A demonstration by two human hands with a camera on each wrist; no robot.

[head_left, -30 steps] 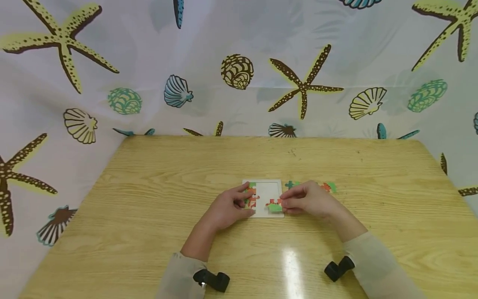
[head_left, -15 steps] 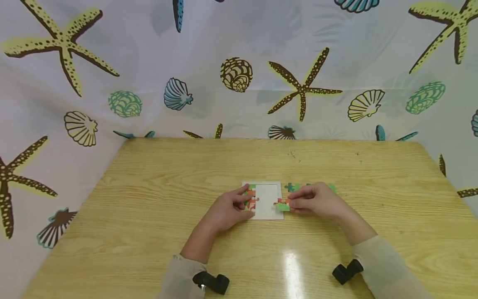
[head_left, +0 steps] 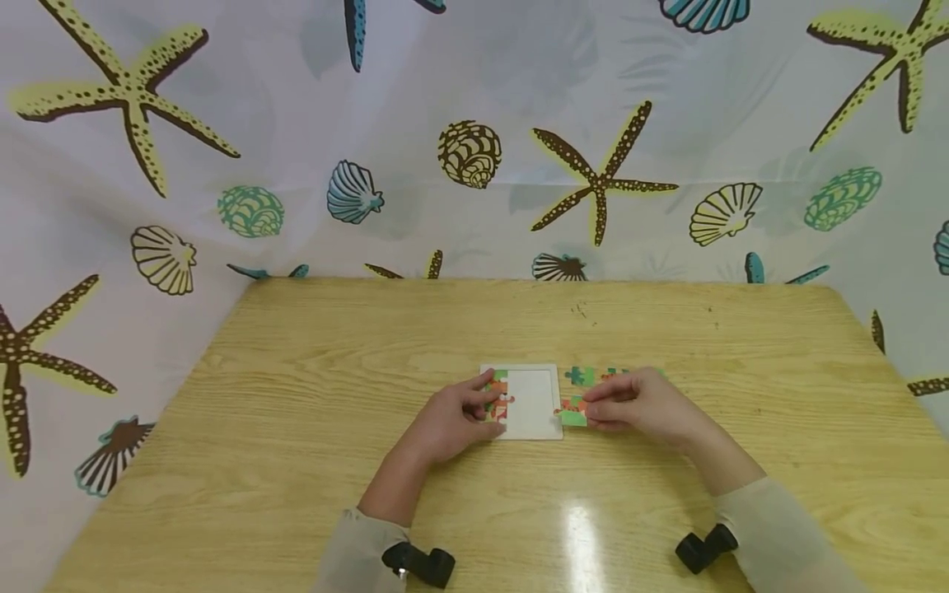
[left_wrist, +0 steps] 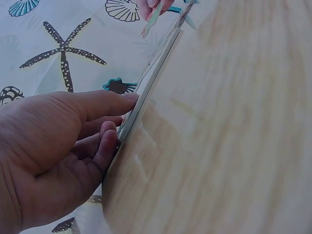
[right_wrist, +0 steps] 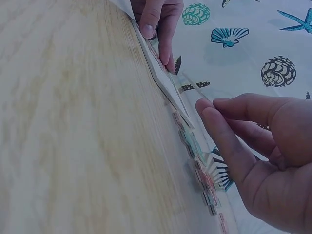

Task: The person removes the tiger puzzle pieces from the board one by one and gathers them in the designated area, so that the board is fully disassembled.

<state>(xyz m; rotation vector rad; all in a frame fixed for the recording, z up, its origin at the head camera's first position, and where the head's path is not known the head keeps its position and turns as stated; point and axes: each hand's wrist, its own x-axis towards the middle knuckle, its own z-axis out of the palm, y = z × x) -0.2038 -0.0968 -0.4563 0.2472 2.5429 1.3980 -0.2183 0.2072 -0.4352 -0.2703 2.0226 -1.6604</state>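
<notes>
A square white puzzle tray (head_left: 530, 403) lies on the table, with joined orange and green puzzle pieces (head_left: 500, 399) along its left side. My left hand (head_left: 448, 420) holds the tray by its left side, thumb near the front corner and fingers toward the back; the fingers partly hide the pieces there. Between thumb and fingertips, my right hand (head_left: 641, 408) pinches a green and orange jigsaw piece (head_left: 573, 412) at the tray's right edge. In the right wrist view, the right hand (right_wrist: 263, 146) hovers above loose pieces, its own piece seen nearly edge-on.
Loose jigsaw pieces (head_left: 582, 376) lie in a row right of the tray, partly hidden behind the right hand. The wooden table (head_left: 334, 329) backs onto a white curtain (head_left: 415, 99) printed with starfish and shells. Black wrist cameras (head_left: 418, 564) sit on both sleeves.
My right hand has moved right with the jigsaw piece, from over the tray's lower right to its right edge. The left hand has stayed on the tray. The head view has tilted slightly up.
</notes>
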